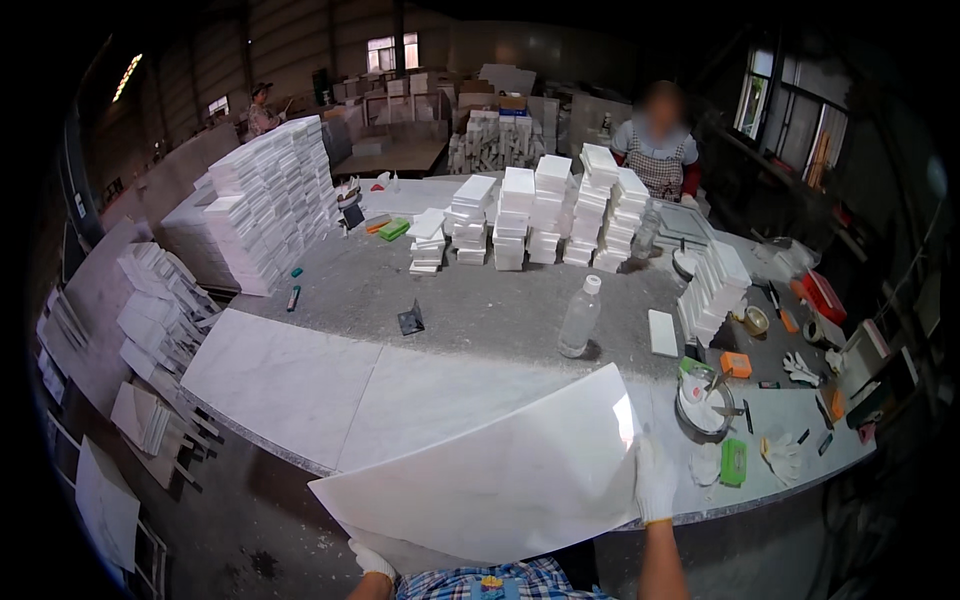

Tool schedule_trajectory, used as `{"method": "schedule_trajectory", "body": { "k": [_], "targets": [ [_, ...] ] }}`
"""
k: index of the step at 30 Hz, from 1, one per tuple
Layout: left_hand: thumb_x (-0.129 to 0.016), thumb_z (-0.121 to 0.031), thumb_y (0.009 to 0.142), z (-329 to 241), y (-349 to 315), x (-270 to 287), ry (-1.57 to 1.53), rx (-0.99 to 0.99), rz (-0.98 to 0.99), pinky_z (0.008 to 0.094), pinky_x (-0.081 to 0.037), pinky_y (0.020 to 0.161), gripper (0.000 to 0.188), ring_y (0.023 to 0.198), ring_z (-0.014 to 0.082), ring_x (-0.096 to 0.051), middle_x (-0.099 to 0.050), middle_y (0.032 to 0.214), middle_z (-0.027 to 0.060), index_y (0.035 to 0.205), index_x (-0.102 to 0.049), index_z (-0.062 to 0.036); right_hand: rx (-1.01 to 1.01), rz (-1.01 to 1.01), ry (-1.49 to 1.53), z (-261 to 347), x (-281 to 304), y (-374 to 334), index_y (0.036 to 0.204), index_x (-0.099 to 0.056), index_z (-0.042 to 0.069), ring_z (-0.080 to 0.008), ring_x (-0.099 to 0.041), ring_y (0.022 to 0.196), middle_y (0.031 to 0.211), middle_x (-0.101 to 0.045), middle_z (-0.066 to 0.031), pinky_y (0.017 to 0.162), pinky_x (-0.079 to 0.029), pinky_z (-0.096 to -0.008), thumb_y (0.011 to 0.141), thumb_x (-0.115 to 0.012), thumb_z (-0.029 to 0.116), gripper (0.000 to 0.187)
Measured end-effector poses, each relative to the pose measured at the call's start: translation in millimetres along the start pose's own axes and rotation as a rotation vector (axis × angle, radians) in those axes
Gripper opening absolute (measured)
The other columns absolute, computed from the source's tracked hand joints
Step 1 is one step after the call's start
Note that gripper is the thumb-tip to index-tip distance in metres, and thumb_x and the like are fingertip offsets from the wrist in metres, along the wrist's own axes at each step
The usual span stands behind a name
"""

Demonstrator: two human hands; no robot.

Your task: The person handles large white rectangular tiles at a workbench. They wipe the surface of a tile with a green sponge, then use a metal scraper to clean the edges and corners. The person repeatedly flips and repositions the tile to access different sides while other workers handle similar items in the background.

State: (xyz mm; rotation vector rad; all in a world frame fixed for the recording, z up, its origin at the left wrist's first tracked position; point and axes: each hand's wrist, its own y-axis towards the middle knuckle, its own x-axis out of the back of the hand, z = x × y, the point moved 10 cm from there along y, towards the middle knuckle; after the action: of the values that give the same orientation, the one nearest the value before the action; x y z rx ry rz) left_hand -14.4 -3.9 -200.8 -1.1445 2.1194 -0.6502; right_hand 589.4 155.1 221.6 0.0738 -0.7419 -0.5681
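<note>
A large white polished marble slab (490, 480) is tilted at the table's front edge, its near part out over my lap. My right hand (657, 482), in a white knit glove, grips its right edge. My left hand (371, 559), gloved the same way, holds the lower left edge, with its fingers mostly hidden behind the stone. Beneath and beyond the tilted slab, two more white slabs (285, 375) lie flat side by side, a thin seam between them. A capped clear plastic bottle (580, 318) stands just past the slab's top corner.
Stacks of white tiles (515, 215) line the far side, with a bigger pile (270, 200) at left. On the right are a bowl of white paste (705, 408), a green box (733, 462) and loose gloves (781, 458). A co-worker (657, 150) stands across the table.
</note>
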Motion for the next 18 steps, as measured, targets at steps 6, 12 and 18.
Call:
{"method": "schedule_trajectory", "body": {
  "k": [6, 12, 18],
  "targets": [
    [-0.030, -0.061, 0.099, 2, 23, 9, -0.049, -0.014, 0.120, 0.0483, -0.048, 0.101, 0.073, 0.120, 0.0370, -0.058, -0.059, 0.137, 0.0140, 0.140, -0.053, -0.0051, -0.066, 0.098, 0.063, 12, -10, 7, 0.102, -0.069, -0.004, -0.0265, -0.061, 0.079, 0.086, -0.067, -0.0187, 0.073, -0.048, -0.0384, 0.096, -0.059, 0.037, 0.043],
    [-0.028, -0.061, 0.099, 1, 19, -3, -0.055, 0.022, 0.165, 0.0481, -0.046, 0.103, 0.073, 0.120, 0.0364, -0.057, -0.059, 0.137, 0.0129, 0.141, -0.053, -0.0058, -0.110, 0.028, 0.256, 4, -1, -10, 0.096, -0.070, -0.008, -0.0133, -0.054, 0.075, 0.080, -0.067, -0.0122, 0.068, -0.046, -0.0344, 0.093, -0.065, 0.031, 0.039],
    [-0.034, -0.052, 0.099, -11, 4, -34, -0.233, -0.045, 0.340, 0.0482, -0.047, 0.102, 0.062, 0.117, 0.0336, -0.059, -0.063, 0.130, 0.0112, 0.133, -0.058, -0.0064, -0.086, 0.001, 0.411, 72, 43, -41, 0.096, -0.071, -0.006, -0.0105, -0.052, 0.074, 0.080, -0.065, -0.0045, 0.067, -0.045, -0.0300, 0.092, -0.066, 0.019, 0.027]
  ]
}}
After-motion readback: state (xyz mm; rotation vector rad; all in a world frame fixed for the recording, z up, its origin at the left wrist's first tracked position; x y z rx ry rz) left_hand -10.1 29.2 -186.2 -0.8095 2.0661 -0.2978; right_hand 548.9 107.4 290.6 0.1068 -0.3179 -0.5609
